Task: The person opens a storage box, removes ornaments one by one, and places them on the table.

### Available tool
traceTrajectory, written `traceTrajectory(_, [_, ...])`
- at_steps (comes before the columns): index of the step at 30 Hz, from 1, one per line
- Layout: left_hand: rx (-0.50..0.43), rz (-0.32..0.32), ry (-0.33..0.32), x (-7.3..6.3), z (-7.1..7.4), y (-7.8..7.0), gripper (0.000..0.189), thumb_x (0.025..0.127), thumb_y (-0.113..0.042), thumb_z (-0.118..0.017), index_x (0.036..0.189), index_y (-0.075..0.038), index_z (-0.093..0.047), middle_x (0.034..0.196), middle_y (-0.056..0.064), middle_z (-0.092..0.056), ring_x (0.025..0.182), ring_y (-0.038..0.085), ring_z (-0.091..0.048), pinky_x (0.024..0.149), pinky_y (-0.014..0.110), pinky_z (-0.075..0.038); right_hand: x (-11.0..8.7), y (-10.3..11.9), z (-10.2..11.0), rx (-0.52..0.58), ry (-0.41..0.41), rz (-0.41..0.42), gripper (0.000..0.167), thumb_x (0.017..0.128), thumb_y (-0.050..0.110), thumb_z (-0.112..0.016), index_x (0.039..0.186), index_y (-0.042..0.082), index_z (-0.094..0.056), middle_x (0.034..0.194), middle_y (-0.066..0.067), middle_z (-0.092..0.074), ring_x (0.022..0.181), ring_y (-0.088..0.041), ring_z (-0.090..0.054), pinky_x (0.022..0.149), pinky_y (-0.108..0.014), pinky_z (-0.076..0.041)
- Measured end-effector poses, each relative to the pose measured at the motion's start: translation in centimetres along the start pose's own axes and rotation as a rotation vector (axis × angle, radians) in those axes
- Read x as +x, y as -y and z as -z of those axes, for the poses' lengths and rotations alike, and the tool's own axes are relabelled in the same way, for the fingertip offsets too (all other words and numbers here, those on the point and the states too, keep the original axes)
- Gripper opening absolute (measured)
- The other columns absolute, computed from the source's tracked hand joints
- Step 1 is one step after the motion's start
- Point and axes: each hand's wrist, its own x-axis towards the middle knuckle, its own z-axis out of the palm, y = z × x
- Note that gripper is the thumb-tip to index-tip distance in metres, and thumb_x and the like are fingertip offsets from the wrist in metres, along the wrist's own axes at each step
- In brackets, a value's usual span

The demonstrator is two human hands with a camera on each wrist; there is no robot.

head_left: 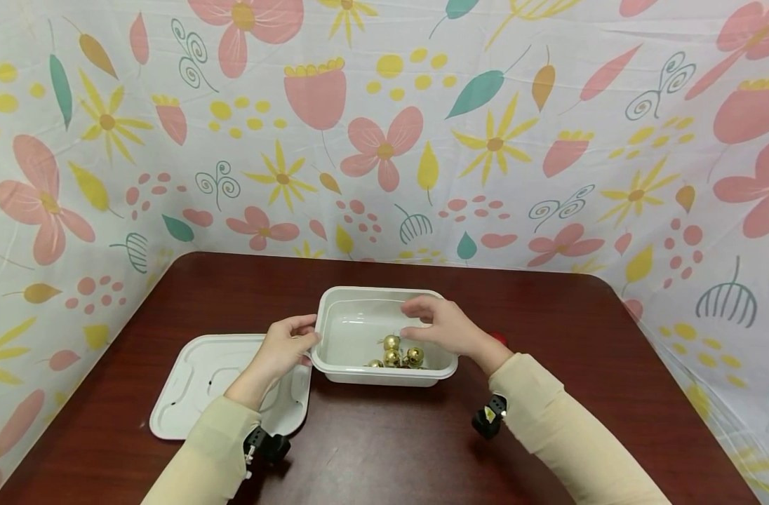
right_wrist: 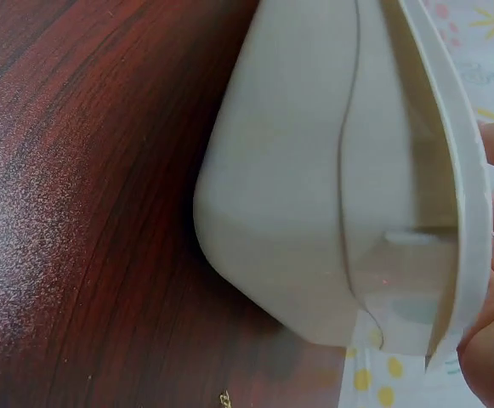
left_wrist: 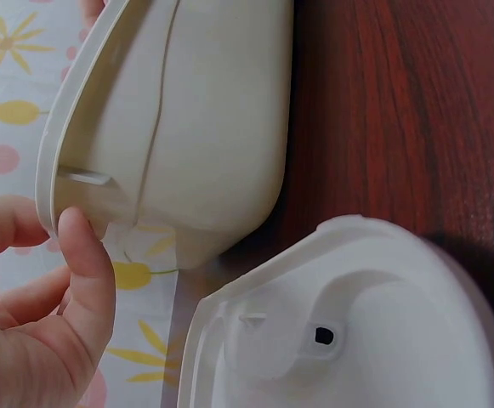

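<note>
A white plastic box (head_left: 353,315) stands on the table, with several shiny gold balls (head_left: 391,358) gathered inside near its front wall. My left hand (head_left: 286,347) pinches the box's left rim; the left wrist view shows the thumb against the outside, just under the rim. Over the right end of the box is my right hand (head_left: 444,324), fingers loosely bent and apart, with nothing visible between them. A white lid (head_left: 189,386) lies flat left of the box, partly beneath my left forearm.
The dark reddish-brown table (head_left: 384,435) ends at a flower-printed cloth (head_left: 384,210) behind. Something red (head_left: 499,338) shows partly behind my right wrist. A small gold piece (right_wrist: 224,399) lies at the bottom edge of the right wrist view.
</note>
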Motion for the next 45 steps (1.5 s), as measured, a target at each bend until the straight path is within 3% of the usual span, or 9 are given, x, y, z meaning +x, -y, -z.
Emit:
traceTrajectory(6, [-0.012,0.001,0.003,0.0,0.1,0.0,0.048,0.086,-0.001,-0.055,0.131,0.01,-0.048,0.1,0.013,-0.055,0.061,0.007,-0.054,0.049,0.021,-0.052,0.9,0.3,-0.4,-0.051,0.069,0.005,0.049,0.083,0.023,-0.071,0.122,-0.004,-0.057,0.122,-0.02,-0.061,0.114,-0.032,-0.059,0.1,-0.045,-0.048])
traceTrajectory(11, [-0.006,-0.007,0.007,0.0,0.2,0.0,0.048,0.087,-0.002,-0.055,0.132,0.009,-0.047,0.104,0.016,-0.056,0.062,0.007,-0.055,0.049,0.02,-0.052,1.7,0.7,-0.8,-0.176,0.132,0.005,0.047,0.084,0.025,-0.07,0.122,-0.001,-0.059,0.121,-0.017,-0.062,0.112,-0.029,-0.061,0.096,-0.043,-0.051])
traceTrajectory(23, [-0.016,-0.004,0.001,-0.1,-0.1,0.0,0.048,0.086,-0.003,-0.057,0.132,0.009,-0.048,0.103,0.014,-0.056,0.061,0.006,-0.056,0.049,0.022,-0.053,2.6,1.3,-2.0,-0.421,0.216,-0.091,0.042,0.081,0.026,-0.072,0.114,0.002,-0.063,0.108,-0.011,-0.067,0.103,-0.025,-0.063,0.088,-0.039,-0.053])
traceTrajectory(45, [-0.014,-0.007,0.002,-0.1,0.0,0.1,0.048,0.087,-0.003,-0.056,0.132,0.008,-0.048,0.103,0.015,-0.055,0.06,0.007,-0.054,0.048,0.021,-0.052,2.9,1.1,-3.6,-0.512,0.28,-0.087,0.026,0.086,0.015,-0.068,0.11,0.005,-0.069,0.11,-0.007,-0.068,0.106,-0.024,-0.062,0.092,-0.038,-0.051])
